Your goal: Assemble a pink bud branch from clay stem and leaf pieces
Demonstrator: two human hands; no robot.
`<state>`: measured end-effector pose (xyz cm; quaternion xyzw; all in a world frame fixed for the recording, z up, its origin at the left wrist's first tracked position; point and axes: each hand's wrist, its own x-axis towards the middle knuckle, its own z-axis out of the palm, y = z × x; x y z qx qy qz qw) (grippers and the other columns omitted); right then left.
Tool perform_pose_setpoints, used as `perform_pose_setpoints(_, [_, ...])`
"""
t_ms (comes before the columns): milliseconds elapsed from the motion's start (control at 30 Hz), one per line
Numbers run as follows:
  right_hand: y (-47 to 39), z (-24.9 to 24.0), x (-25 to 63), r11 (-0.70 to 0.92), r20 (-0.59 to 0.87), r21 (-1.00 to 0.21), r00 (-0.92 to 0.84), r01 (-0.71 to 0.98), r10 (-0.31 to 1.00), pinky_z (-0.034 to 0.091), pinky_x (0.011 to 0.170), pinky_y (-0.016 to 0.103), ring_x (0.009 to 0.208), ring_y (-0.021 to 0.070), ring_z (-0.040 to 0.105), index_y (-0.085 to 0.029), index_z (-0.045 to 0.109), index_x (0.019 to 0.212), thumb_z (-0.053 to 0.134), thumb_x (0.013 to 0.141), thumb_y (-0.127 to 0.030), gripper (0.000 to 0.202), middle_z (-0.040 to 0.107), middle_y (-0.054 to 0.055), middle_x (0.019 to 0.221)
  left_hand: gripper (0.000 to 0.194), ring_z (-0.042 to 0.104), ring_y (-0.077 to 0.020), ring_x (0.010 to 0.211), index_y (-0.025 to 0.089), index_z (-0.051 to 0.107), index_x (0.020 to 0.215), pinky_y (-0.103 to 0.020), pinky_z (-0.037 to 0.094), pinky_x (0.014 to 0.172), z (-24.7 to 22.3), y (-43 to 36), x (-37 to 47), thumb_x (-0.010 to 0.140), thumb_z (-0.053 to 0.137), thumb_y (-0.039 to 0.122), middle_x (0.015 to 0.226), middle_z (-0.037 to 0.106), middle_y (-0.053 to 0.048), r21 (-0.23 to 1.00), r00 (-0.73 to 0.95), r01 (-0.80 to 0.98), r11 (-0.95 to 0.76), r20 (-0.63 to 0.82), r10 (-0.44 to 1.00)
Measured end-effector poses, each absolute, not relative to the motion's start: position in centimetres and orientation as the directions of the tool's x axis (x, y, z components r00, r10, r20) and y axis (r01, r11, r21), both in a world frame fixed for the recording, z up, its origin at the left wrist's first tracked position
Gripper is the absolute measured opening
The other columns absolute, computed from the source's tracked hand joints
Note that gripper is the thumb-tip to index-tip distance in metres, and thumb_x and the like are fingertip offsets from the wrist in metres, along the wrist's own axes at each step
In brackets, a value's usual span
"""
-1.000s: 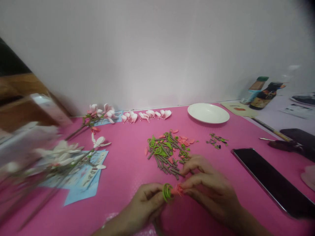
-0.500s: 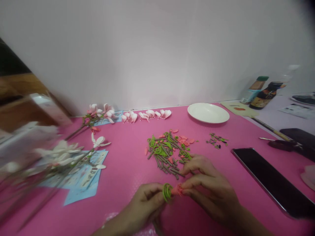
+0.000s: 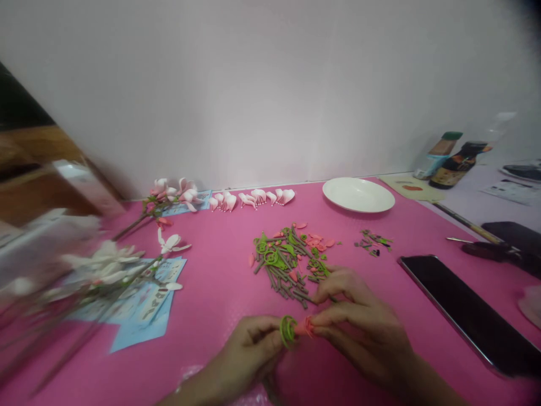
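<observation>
Near the front of the pink table, my left hand point(image 3: 249, 349) pinches a green looped plastic piece point(image 3: 288, 331) between thumb and fingers. Joined to it or touching it on the right is a coral-pink flower-core piece point(image 3: 302, 327), its far end gripped by the fingertips of my right hand point(image 3: 359, 324). A brown stem point(image 3: 270, 388) shows under my left hand, mostly hidden. Just beyond my hands lies a loose pile of brown stem pieces point(image 3: 282, 279), green rings point(image 3: 270, 257) and coral petals point(image 3: 318, 242). Part of the pile is covered by my right fingers.
Pale pink petals point(image 3: 257, 197) line the back, beside a white plate point(image 3: 358, 195). Assembled magnolia branches point(image 3: 169, 243) and blue instruction sheets point(image 3: 141, 332) lie left. A phone point(image 3: 465, 310), scissors point(image 3: 499, 251), sauce bottle point(image 3: 456, 166) and small scraps point(image 3: 374, 242) are on the right.
My hands hold nearly the same pose on the green and coral pieces. The view has shifted very slightly; nothing else visibly moved.
</observation>
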<state>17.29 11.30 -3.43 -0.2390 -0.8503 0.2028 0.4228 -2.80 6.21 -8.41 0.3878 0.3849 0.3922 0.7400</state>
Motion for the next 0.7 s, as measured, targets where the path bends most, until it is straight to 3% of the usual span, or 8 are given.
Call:
perform_pose_setpoints(167, [11.3,-3.5,17.3,0.766,0.638,-0.621,-0.458,0.17,0.619,0.048,0.077,0.035,0.088,0.0201,0.057,-0.023,0.067,0.097,0.054,0.085,-0.017,0.019,0.06,0.006,0.092,0.039,0.022,-0.003,0.035,0.013,0.062,0.074,-0.019,0.017,0.037,-7.8,6.3,-2.8,0.074,0.066,0.051,0.041,0.034,0.011,0.874,0.391,-0.286,0.393,-0.268,0.88])
perform_pose_setpoints(400, [12.1,-4.4,16.6,0.552,0.505,-0.819,-0.262,0.156,0.822,0.048,0.067,0.026,0.077,0.015,0.058,-0.022,0.066,0.081,0.054,0.088,-0.022,0.014,0.06,0.003,0.081,0.036,0.021,-0.0031,0.032,0.014,0.056,0.074,-0.018,0.019,0.034,-8.9,6.5,-3.0,0.082,0.056,0.05,0.042,0.037,0.01,0.86,0.378,-0.358,0.364,-0.223,0.899])
perform_pose_setpoints(567, [12.6,-5.8,16.2,0.366,0.306,-0.918,-0.314,0.153,0.899,0.049,0.07,0.028,0.08,0.0174,0.059,-0.02,0.067,0.082,0.06,0.084,-0.028,0.011,0.061,0.004,0.082,0.03,0.025,-0.002,0.032,0.015,0.055,0.082,-0.017,0.019,0.033,-8.6,6.8,-3.0,0.079,0.062,0.044,0.053,0.044,0.007,0.782,0.372,-0.485,0.391,-0.221,0.902])
perform_pose_setpoints(700, [12.2,-6.0,15.6,0.334,0.265,-0.936,-0.409,0.107,0.873,0.049,0.073,0.029,0.081,0.0178,0.06,-0.022,0.066,0.086,0.058,0.085,-0.03,0.012,0.063,0.004,0.083,0.028,0.026,-0.0007,0.032,0.017,0.054,0.092,-0.017,0.011,0.033,-7.9,7.0,-3.0,0.077,0.065,0.039,0.058,0.048,0.007,0.75,0.34,-0.534,0.391,-0.233,0.911])
